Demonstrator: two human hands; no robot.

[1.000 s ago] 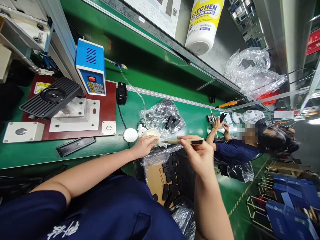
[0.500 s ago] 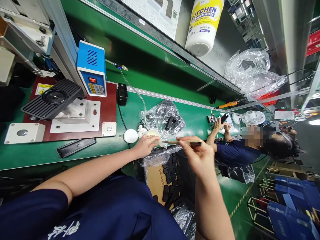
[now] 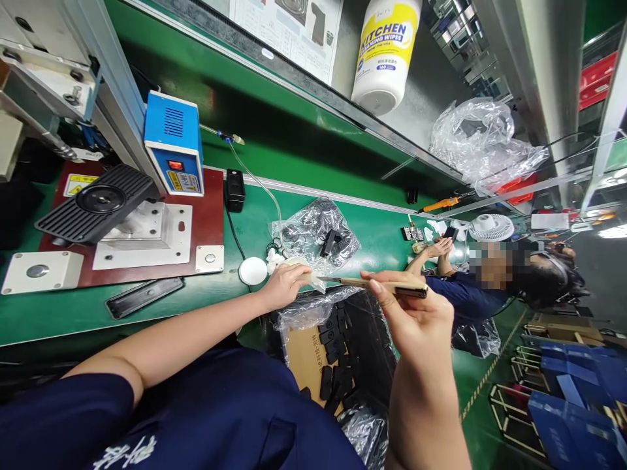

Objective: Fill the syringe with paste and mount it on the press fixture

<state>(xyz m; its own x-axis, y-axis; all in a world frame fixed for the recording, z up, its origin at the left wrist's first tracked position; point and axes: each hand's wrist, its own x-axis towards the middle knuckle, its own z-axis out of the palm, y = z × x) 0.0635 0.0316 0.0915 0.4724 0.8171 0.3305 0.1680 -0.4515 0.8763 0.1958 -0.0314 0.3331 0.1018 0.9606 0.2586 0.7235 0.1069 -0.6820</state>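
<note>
My left hand [image 3: 284,287] is closed at the table's front edge, its fingers on a pale, round, roll-like thing [image 3: 297,262] that they partly cover. To its right my right hand [image 3: 416,316] pinches a slim tool with a tan handle [image 3: 392,285] and a dark end. The tool's thin grey tip points left toward my left hand, near a flap of clear film; whether they touch I cannot tell. Just behind my left hand are a white round disc [image 3: 253,271] and a clear plastic bag [image 3: 321,228] of black parts.
On the left, a black ribbed housing [image 3: 100,199] rests on a metal fixture beside a blue box [image 3: 174,140]. Below the table edge is an open carton [image 3: 304,352] with black parts. A wipes canister [image 3: 386,59] stands on the shelf. At right a co-worker [image 3: 470,287] handles a small dark object.
My right hand has moved right with the tool, widening the gap to my left hand. My left hand stays almost in place. The view has shifted slightly. The co-worker's hands have come together.
</note>
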